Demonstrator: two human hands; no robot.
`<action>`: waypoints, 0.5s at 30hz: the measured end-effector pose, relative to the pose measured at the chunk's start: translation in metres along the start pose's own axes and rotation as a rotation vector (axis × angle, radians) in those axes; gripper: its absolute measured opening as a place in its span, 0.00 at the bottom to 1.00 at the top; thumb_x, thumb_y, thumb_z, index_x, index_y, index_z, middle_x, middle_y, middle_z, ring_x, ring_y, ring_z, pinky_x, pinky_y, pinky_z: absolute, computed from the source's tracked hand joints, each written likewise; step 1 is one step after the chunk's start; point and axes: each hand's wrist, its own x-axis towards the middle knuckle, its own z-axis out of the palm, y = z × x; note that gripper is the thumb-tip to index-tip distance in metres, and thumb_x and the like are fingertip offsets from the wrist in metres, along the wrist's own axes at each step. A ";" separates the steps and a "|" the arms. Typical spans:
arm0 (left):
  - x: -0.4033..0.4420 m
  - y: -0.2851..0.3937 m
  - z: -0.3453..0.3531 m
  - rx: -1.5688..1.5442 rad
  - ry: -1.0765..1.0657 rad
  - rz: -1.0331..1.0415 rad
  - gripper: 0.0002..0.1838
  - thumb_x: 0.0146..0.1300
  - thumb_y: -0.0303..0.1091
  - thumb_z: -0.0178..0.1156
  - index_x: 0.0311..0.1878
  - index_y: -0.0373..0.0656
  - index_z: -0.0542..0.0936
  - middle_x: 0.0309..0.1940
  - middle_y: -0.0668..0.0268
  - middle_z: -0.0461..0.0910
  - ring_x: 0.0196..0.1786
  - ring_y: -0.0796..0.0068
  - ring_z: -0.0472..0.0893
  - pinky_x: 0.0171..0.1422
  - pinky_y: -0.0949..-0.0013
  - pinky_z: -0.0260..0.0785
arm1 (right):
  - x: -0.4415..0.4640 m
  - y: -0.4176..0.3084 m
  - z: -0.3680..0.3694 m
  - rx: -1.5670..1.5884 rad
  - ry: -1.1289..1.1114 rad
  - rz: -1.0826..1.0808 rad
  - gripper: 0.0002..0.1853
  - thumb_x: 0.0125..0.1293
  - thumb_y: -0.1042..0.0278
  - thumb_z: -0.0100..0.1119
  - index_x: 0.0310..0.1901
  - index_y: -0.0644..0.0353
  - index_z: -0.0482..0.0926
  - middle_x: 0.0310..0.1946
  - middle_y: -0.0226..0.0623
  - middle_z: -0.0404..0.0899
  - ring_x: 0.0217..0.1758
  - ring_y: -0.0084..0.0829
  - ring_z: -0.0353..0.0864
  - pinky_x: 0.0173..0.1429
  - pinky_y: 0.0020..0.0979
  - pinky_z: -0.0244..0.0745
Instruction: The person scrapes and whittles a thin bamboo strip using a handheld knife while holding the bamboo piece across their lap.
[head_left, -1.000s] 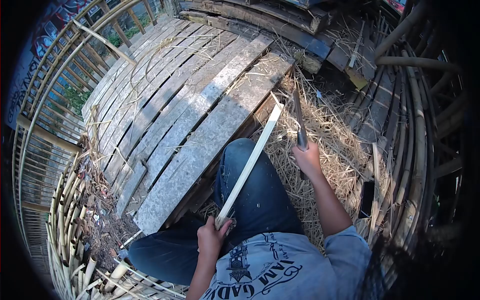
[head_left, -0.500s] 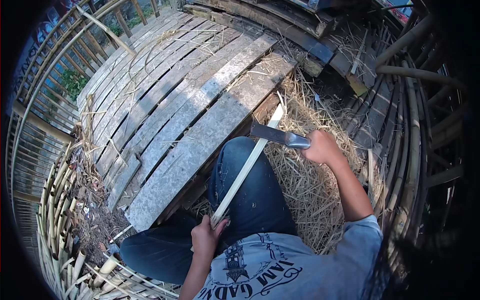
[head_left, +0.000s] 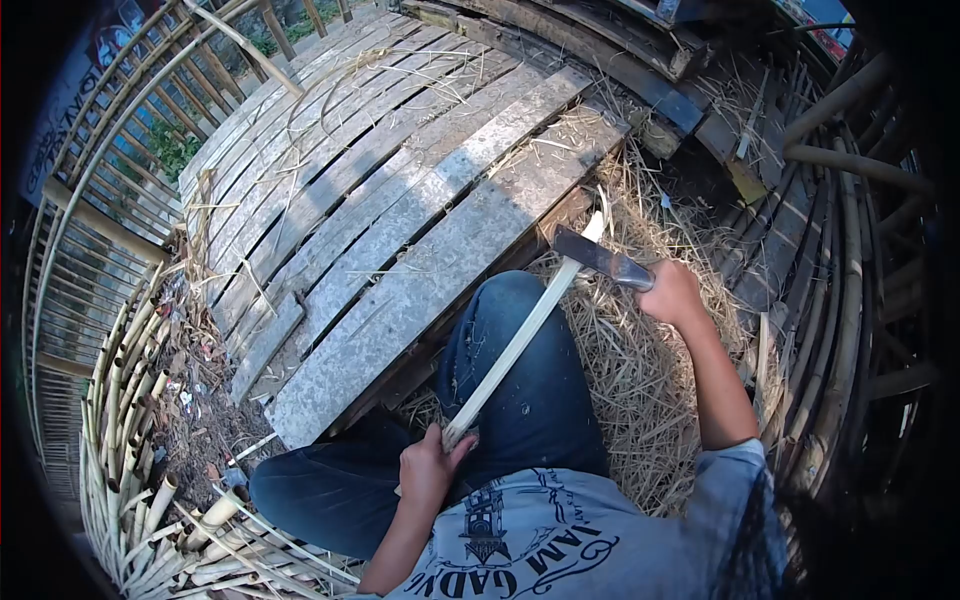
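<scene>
My left hand [head_left: 427, 468] is closed around the near end of a long pale bamboo strip [head_left: 513, 352], close to my body. The strip slants up and away over my raised knee, its far end above the straw. My right hand [head_left: 672, 292] grips a broad-bladed knife [head_left: 600, 257] by its handle. Its dark blade lies crosswise over the strip near the far end, seemingly touching it. My fingers hide most of the handle.
To the left is a slatted wooden platform [head_left: 340, 375] with loose fibres on it. Straw and shavings [head_left: 640, 410] cover the ground by my leg. Bamboo poles [head_left: 835, 290] stand at the right, cut bamboo stalks [head_left: 125, 400] lower left, and a bamboo fence [head_left: 105, 240] behind them.
The knife has slid a little toward the strip's far end, and its blade now slants more. My left hand keeps its hold. The whole view has shifted slightly.
</scene>
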 end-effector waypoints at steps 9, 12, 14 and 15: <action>0.002 0.008 -0.003 0.032 -0.009 -0.006 0.24 0.57 0.49 0.73 0.27 0.39 0.73 0.17 0.49 0.78 0.25 0.44 0.81 0.28 0.50 0.74 | 0.000 0.011 0.006 -0.024 0.071 0.021 0.14 0.49 0.63 0.60 0.32 0.65 0.85 0.31 0.57 0.84 0.37 0.54 0.86 0.49 0.47 0.80; -0.003 -0.008 0.002 0.036 -0.029 -0.037 0.15 0.57 0.37 0.70 0.32 0.40 0.73 0.21 0.48 0.79 0.27 0.43 0.82 0.32 0.48 0.74 | 0.003 0.007 0.002 -0.112 0.032 -0.162 0.15 0.50 0.62 0.60 0.33 0.66 0.85 0.32 0.58 0.84 0.38 0.55 0.86 0.49 0.48 0.80; -0.007 -0.007 0.003 0.012 -0.055 -0.033 0.15 0.57 0.36 0.70 0.33 0.40 0.73 0.21 0.48 0.80 0.28 0.43 0.81 0.32 0.48 0.74 | 0.016 0.025 0.004 -0.058 0.093 0.068 0.15 0.49 0.62 0.61 0.33 0.65 0.85 0.33 0.59 0.84 0.37 0.55 0.86 0.49 0.48 0.80; -0.005 -0.007 0.003 0.033 -0.046 -0.003 0.15 0.56 0.36 0.70 0.33 0.40 0.73 0.21 0.49 0.80 0.27 0.43 0.81 0.32 0.47 0.74 | 0.009 0.022 -0.001 -0.073 0.103 0.062 0.15 0.49 0.62 0.61 0.33 0.65 0.85 0.33 0.59 0.84 0.37 0.55 0.86 0.49 0.48 0.80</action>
